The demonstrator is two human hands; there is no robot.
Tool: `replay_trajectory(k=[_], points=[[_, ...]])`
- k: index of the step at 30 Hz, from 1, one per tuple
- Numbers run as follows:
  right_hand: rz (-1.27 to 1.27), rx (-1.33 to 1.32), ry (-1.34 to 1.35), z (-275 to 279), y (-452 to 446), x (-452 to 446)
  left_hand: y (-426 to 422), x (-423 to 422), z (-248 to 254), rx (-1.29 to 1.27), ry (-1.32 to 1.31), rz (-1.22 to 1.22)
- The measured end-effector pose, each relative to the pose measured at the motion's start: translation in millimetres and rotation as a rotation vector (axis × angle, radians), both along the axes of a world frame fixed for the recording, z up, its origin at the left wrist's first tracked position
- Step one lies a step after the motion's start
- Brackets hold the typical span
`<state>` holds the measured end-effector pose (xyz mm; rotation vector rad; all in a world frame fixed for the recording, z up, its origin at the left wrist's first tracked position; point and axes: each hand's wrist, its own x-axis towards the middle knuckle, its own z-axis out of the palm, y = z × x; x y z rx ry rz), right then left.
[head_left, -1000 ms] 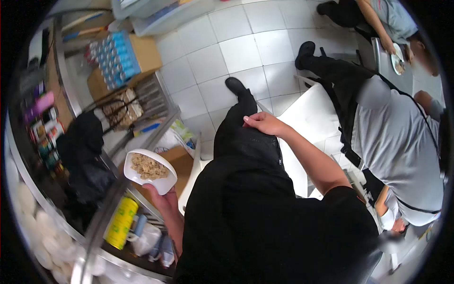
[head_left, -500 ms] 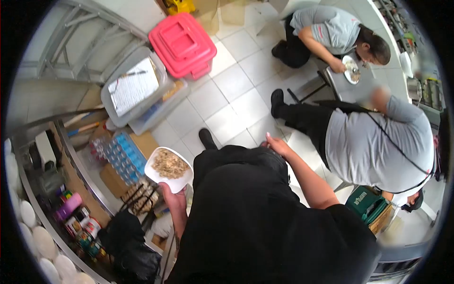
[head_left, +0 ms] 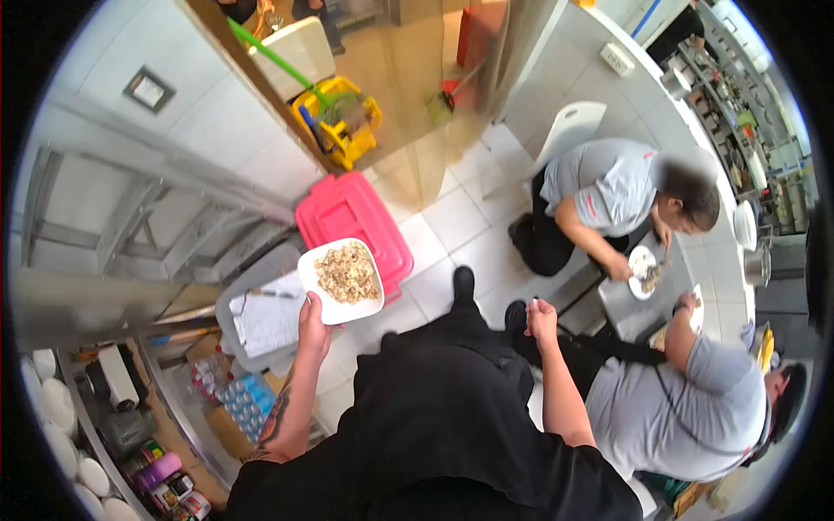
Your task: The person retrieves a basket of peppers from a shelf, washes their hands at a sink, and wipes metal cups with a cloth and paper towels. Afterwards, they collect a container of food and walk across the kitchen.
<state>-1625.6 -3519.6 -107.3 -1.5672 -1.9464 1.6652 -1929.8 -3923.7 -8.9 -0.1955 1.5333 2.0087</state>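
A white square bowl (head_left: 337,313) holding a chopped, brownish-yellow food mix (head_left: 347,272) is gripped at its near edge by my left hand (head_left: 315,326). The thumb lies along the bowl's side; the other fingers are mostly hidden beneath it. My right hand (head_left: 542,321) is in front of my body with its fingers curled closed. A small pale spot shows at its fingertips, and I cannot make out whether it is an object. That hand is apart from the bowl.
A red lidded bin (head_left: 360,213) and a grey container with papers (head_left: 265,317) stand ahead on the left. Beyond is a yellow mop bucket (head_left: 352,130) by a doorway. Two people in grey shirts sit at right; one holds a plate (head_left: 641,286). Shelving (head_left: 187,408) flanks my left.
The bowl and my left hand have moved forward and up in view. My right hand has risen beside my body. The view has shifted, showing the doorway and mop bucket more fully.
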Motion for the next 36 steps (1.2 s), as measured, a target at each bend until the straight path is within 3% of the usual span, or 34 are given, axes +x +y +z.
replay_trajectory(k=[3, 7, 9, 12, 14, 16, 19, 23, 25, 27, 29, 33, 36], points=[[0.062, 0.068, -0.078, 11.8, 73.5, -103.5, 62.8, -36.9, -22.7, 0.01, 0.016, 0.041], [0.436, 0.14, 0.231, 39.6, 147.6, -243.5, 157.0, -52.6, -19.2, 0.079, 0.009, 0.151], [0.539, 0.235, 0.315, 81.9, 173.9, -318.5, 199.1, -64.9, -20.8, 0.102, 0.008, 0.064], [0.63, 0.392, 0.44, 140.3, 222.6, -450.0, 282.7, -113.9, 1.5, 0.05, 0.004, 0.174], [0.564, 0.372, 0.647, 215.3, 236.1, -526.4, 325.7, -162.6, 6.6, -0.024, 0.088, -0.076], [0.59, 0.457, 0.792, 260.6, 254.0, -598.2, 375.0, -216.0, 27.6, -0.103, 0.239, -0.161], [0.816, 0.528, 0.684, 298.1, 286.5, -680.5, 437.7, -307.3, 50.2, -0.063, 0.259, -0.23], [0.851, 0.574, 0.526, 294.5, 371.0, -767.4, 498.7, -414.3, 76.6, -0.055, 0.291, -0.213], [0.858, 0.373, 0.528, 308.2, 425.2, -790.9, 516.8, -451.6, 81.3, -0.039, 0.27, -0.178], [0.812, 0.089, 0.67, 335.9, 460.0, -796.1, 529.9, -484.5, 87.1, -0.023, 0.262, -0.019], [0.824, 0.012, 0.775, 344.9, 499.1, -811.0, 528.2, -510.2, 81.4, 0.011, 0.223, 0.069], [0.837, -0.048, 1.14, 371.4, 569.1, -846.6, 499.7, -548.3, 83.0, -0.198, 0.201, 0.307], [0.83, -0.015, 1.263, 394.9, 600.5, -874.0, 458.4, -569.3, 76.3, -0.237, 0.209, 0.465]])
